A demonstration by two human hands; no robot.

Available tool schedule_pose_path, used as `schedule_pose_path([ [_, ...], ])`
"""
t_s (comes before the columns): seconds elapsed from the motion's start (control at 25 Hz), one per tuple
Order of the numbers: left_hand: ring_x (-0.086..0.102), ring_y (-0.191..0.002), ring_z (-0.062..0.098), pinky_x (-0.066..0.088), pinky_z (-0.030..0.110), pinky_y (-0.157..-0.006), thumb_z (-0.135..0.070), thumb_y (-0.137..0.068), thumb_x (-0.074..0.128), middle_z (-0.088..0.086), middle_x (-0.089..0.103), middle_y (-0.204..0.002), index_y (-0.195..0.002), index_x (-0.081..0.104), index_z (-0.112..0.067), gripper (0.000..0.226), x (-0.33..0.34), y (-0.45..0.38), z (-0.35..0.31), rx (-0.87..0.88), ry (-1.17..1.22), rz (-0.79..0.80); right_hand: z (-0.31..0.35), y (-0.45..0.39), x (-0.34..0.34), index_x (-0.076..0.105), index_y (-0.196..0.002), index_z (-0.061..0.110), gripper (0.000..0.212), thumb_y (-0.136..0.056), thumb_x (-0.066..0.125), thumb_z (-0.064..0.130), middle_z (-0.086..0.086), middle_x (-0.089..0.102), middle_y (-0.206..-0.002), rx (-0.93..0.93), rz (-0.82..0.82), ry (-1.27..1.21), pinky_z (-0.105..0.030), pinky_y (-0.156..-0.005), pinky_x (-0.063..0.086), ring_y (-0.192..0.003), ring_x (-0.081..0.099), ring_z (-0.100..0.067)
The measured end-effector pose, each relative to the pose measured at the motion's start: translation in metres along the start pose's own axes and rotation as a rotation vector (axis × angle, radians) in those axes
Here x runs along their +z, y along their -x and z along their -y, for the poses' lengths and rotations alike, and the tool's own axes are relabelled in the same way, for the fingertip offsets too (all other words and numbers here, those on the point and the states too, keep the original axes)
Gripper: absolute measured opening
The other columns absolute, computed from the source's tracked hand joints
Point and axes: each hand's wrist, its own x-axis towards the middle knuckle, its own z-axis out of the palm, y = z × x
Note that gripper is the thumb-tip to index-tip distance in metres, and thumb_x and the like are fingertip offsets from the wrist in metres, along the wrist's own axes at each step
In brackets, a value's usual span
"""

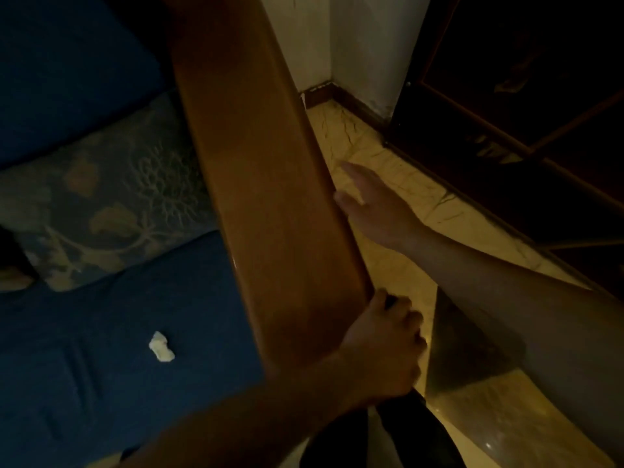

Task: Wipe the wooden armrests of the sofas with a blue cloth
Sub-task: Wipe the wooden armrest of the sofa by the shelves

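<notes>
Armrest [256, 184] wood runs as a broad brown band from the top of the view down toward the lower middle, along the right edge of the sofa. Left of it lies the blue seat cushion [101, 349], with a small crumpled white scrap [161, 346] on it, well apart from the armrest. Farther back, a patterned pillow [111, 204] leans against the blue backrest [67, 72], its right end touching the armrest's inner side. The left hand [381, 346] sits at the near end of the armrest, on its outer right edge, fingers curled round something dark; whether that is the cloth cannot be told in this dim light. The right hand [371, 204] is farther along the same outer edge, fingers straight and spread, holding nothing, its fingertips touching or just beside the wood. Below both hands is yellowish tiled floor [388, 163]. Dark wooden furniture [523, 130] stands at the right, beside a pale wall corner [354, 45].
</notes>
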Motion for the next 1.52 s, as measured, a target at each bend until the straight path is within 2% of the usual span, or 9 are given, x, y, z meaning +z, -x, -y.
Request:
schedule_pose_path([
  [0.16, 0.038, -0.131, 0.033, 0.041, 0.056, -0.103, -0.045, -0.094, 0.057, 0.003, 0.047, -0.136, -0.126, 0.058, -0.029, 0.036, 0.047, 0.031, -0.054, 0.01, -0.009, -0.306, 0.039, 0.007, 0.036, 0.003, -0.157, 0.025, 0.065, -0.103, 0.03, 0.048, 0.004, -0.007, -0.165, -0.382, 0.103, 0.513, -0.039, -0.121, 0.005, -0.152, -0.006, -0.022],
  [0.32, 0.033, -0.137, 0.03, 0.038, 0.056, -0.11, -0.045, -0.094, 0.057, -0.004, 0.037, -0.141, -0.136, 0.044, -0.04, 0.044, 0.102, 0.099, -0.062, -0.103, 0.03, -0.5, 0.051, -0.013, 0.055, 0.005, -0.157, 0.019, 0.065, -0.103, 0.024, 0.049, -0.003, -0.002, -0.166, -0.305, 0.022, 0.703, -0.041, -0.123, -0.001, -0.152, -0.005, -0.027],
  [0.52, 0.041, -0.129, 0.038, 0.05, 0.058, -0.095, -0.045, -0.101, 0.041, 0.008, 0.04, -0.139, -0.128, 0.049, -0.03, 0.032, 0.112, 0.118, -0.095, -1.211, 0.851, -0.758, 0.052, -0.032, 0.076, 0.016, -0.155, 0.013, 0.064, -0.102, 0.025, 0.047, -0.012, 0.015, -0.163, -0.308, -0.214, 0.764, -0.049, -0.122, 0.006, -0.15, 0.008, -0.032],
  [0.64, 0.046, -0.125, 0.033, 0.049, 0.045, -0.095, -0.047, -0.095, 0.044, 0.007, 0.035, -0.143, -0.136, 0.036, -0.038, 0.042, 0.095, 0.104, -0.087, -1.445, 1.114, -0.863, 0.057, -0.036, 0.088, 0.018, -0.154, 0.013, 0.063, -0.102, 0.023, 0.047, -0.014, 0.02, -0.161, -0.311, -0.283, 0.769, -0.053, -0.121, 0.008, -0.149, 0.013, -0.034],
  [0.8, 0.042, -0.131, 0.021, 0.045, 0.041, -0.104, -0.058, -0.095, 0.037, -0.001, 0.025, -0.15, -0.147, 0.022, -0.039, 0.057, 0.074, 0.105, 0.023, -1.545, 1.251, -0.915, 0.058, -0.033, 0.089, 0.017, -0.155, 0.012, 0.064, -0.101, 0.022, 0.046, -0.015, 0.019, -0.161, -0.289, -0.282, 0.788, -0.054, -0.121, 0.01, -0.15, 0.013, -0.034],
  [0.96, 0.043, -0.129, 0.036, 0.044, 0.054, -0.102, -0.046, -0.103, 0.04, 0.01, 0.024, -0.154, -0.153, 0.025, -0.029, 0.055, 0.036, 0.076, 0.218, -1.447, 1.226, -1.021, 0.06, -0.034, 0.088, 0.019, -0.154, 0.009, 0.064, -0.101, 0.02, 0.045, -0.017, 0.021, -0.161, -0.28, -0.277, 0.835, -0.056, -0.119, 0.013, -0.15, 0.014, -0.035],
  [1.16, 0.043, -0.131, 0.035, 0.042, 0.037, -0.104, -0.043, -0.105, 0.038, 0.019, 0.016, -0.157, -0.156, 0.018, -0.028, 0.057, 0.006, 0.07, 0.387, -1.329, 1.399, -0.981, 0.056, -0.041, 0.091, 0.02, -0.154, 0.01, 0.064, -0.101, 0.025, 0.045, -0.017, 0.023, -0.16, -0.297, -0.314, 0.805, -0.055, -0.12, 0.011, -0.15, 0.015, -0.033],
  [1.32, 0.044, -0.126, 0.037, 0.042, 0.042, -0.104, -0.036, -0.1, 0.044, 0.015, 0.025, -0.152, -0.147, 0.039, -0.03, 0.048, 0.034, 0.073, 0.307, -1.28, 1.054, -1.085, 0.055, -0.042, 0.089, 0.019, -0.155, 0.01, 0.064, -0.102, 0.026, 0.045, -0.015, 0.021, -0.161, -0.308, -0.304, 0.814, -0.054, -0.121, 0.01, -0.15, 0.014, -0.033],
  [1.52, 0.025, -0.139, 0.032, 0.034, 0.033, -0.095, -0.033, -0.099, 0.05, 0.003, 0.016, -0.156, -0.14, 0.04, -0.038, 0.042, 0.077, 0.099, 0.042, -1.289, 0.936, -0.895, 0.051, -0.04, 0.083, 0.019, -0.154, 0.011, 0.063, -0.103, 0.027, 0.046, -0.016, 0.02, -0.161, -0.315, -0.231, 0.776, -0.053, -0.121, 0.007, -0.15, 0.013, -0.034],
])
